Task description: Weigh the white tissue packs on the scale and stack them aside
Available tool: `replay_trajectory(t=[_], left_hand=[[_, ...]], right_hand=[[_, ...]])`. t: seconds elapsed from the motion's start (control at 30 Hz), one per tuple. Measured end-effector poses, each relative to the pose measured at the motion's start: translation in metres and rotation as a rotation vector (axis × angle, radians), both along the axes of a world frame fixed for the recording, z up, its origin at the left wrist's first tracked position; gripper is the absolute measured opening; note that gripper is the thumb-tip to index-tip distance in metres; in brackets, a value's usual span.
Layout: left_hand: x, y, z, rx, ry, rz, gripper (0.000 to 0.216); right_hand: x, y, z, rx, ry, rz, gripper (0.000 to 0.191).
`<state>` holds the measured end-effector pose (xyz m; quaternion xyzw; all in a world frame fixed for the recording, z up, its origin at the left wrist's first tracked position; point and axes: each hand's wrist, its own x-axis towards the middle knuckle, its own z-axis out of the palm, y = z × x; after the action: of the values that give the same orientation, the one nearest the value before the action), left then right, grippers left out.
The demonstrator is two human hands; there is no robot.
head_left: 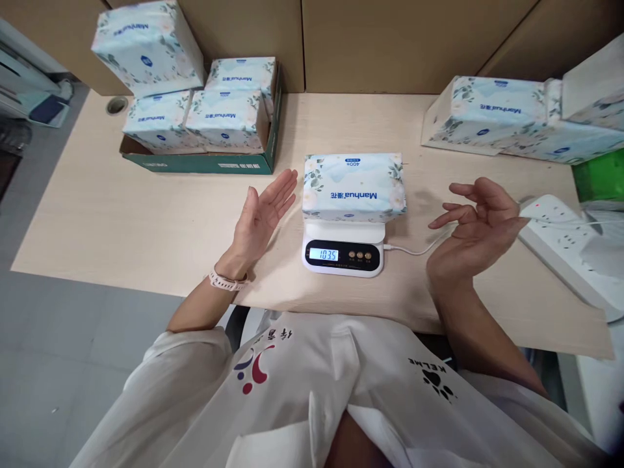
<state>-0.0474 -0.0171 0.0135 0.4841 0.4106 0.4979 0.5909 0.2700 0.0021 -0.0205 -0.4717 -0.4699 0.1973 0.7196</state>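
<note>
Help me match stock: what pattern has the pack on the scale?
The pack: leafy print on pale blue, best in head view.

The scale (344, 250) and pack wrapper (353, 187) look smooth plastic.

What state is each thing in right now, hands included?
Scale: on, display lit, seemingly reading 103.5.
Tissue pack: lying on the scale, looks unopened.
Left hand: open, empty, beside the pack.
Right hand: open, fingers loosely bent, holding no pack.
Cable: plugged into the scale.
Power strip: red light on.
Green box: open-topped, holding other packs.
</note>
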Motion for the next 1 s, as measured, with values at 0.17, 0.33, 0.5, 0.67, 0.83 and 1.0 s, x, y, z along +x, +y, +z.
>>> replay_trajectory(t=[0.17, 0.33, 0.5, 0.67, 0.83, 1.0], left_hand=[[0.0, 0.0, -0.001, 0.0, -0.014, -0.007, 0.08], [0.001, 0.001, -0.002, -0.008, -0.019, -0.006, 0.079], [0.001, 0.001, -0.003, -0.016, -0.039, -0.014, 0.079], [0.001, 0.0, -0.003, -0.016, -0.042, -0.012, 0.076], [0.002, 0.0, -0.001, -0.029, -0.048, -0.003, 0.075], [0.002, -0.004, -0.003, -0.045, -0.107, 0.02, 0.072]], right_hand=[[-0.001, -0.001, -0.001, 0.012, 0.006, 0.011, 0.067], [-0.003, -0.002, 0.001, 0.016, -0.009, 0.03, 0.067], [-0.005, -0.002, 0.002, 0.029, 0.011, 0.059, 0.058], [-0.005, -0.004, 0.005, -0.047, 0.001, 0.049, 0.054], [-0.007, -0.002, 0.006, -0.085, -0.014, 0.016, 0.056], [-0.007, -0.007, 0.009, -0.105, -0.045, -0.02, 0.055]])
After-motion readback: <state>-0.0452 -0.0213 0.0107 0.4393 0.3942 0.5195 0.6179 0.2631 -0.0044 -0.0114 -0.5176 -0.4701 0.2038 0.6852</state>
